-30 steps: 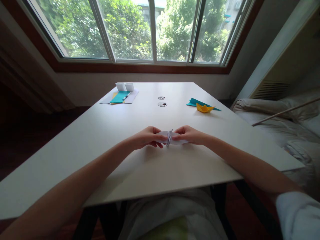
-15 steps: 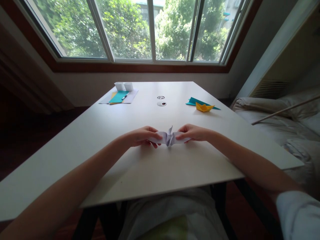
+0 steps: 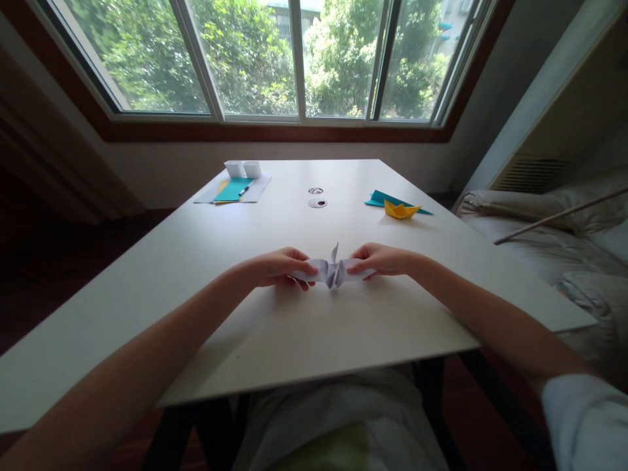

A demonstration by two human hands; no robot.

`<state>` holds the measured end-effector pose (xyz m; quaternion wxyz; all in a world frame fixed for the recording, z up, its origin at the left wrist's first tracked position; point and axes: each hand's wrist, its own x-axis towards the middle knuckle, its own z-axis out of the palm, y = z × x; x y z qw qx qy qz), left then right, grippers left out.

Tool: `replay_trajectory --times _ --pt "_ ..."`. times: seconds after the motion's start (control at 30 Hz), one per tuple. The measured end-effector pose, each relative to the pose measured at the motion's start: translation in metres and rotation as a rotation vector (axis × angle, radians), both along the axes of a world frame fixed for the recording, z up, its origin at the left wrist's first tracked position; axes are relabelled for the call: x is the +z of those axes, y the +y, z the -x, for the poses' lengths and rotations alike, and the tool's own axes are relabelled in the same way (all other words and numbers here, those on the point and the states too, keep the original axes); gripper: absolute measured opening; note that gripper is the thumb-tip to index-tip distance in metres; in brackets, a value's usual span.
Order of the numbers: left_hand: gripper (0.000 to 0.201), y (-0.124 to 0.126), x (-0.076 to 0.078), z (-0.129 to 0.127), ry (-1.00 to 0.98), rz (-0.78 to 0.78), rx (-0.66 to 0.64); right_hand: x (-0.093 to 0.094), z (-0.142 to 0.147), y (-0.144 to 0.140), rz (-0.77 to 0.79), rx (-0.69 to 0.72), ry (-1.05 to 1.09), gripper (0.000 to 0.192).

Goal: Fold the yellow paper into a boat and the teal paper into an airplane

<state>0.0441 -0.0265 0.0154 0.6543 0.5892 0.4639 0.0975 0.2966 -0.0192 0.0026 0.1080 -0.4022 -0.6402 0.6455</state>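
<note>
A white origami crane (image 3: 334, 273) is held between my two hands, just above the near part of the white table. One of its thin pointed ends stands up on the far side, and its middle is creased. My left hand (image 3: 288, 267) pinches the left wing with the thumb on top and the fingers beneath. On the opposite side, my right hand (image 3: 373, 260) grips the right wing in the same way. The outer parts of both wings are partly hidden by my fingers.
At the table's (image 3: 294, 347) right lie a yellow paper boat (image 3: 401, 210) and a teal paper plane (image 3: 380, 197). Far left are teal paper (image 3: 230, 190), a pen (image 3: 245, 189) and white cups (image 3: 252, 169). A round fitting (image 3: 318, 204) sits mid-table.
The crane's upright point has shifted slightly up and to the left, and its creased middle has moved a little. Both hands keep nearly the same place and grip.
</note>
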Motion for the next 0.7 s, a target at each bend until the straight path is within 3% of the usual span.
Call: replay_trajectory --times 0.13,0.2,0.27,0.37,0.47,0.6,0.7 --pt "0.033 0.000 -0.003 0.000 0.009 -0.057 -0.034 -0.001 0.000 0.000 0.016 -0.019 0.006 0.028" --pt "0.035 -0.001 -0.005 -0.002 0.025 -0.193 -0.013 0.000 0.002 -0.001 0.044 -0.062 0.039 0.026" --pt "0.034 -0.001 -0.005 -0.005 0.091 -0.499 0.109 0.001 0.005 -0.003 0.080 -0.109 0.089 0.025" --pt "0.025 -0.004 -0.004 -0.009 0.257 -1.121 0.335 0.002 0.011 -0.007 0.124 -0.175 0.161 0.025" --pt "0.023 -0.011 -0.001 -0.014 0.359 -1.478 0.335 0.003 0.018 -0.012 0.174 -0.226 0.246 0.023" --pt "0.025 -0.021 -0.001 -0.020 0.450 -1.677 0.313 0.002 0.023 -0.018 0.220 -0.213 0.342 0.023" --pt "0.015 -0.022 -0.003 -0.022 0.461 -1.692 0.290 0.000 0.024 -0.019 0.230 -0.183 0.337 0.026"
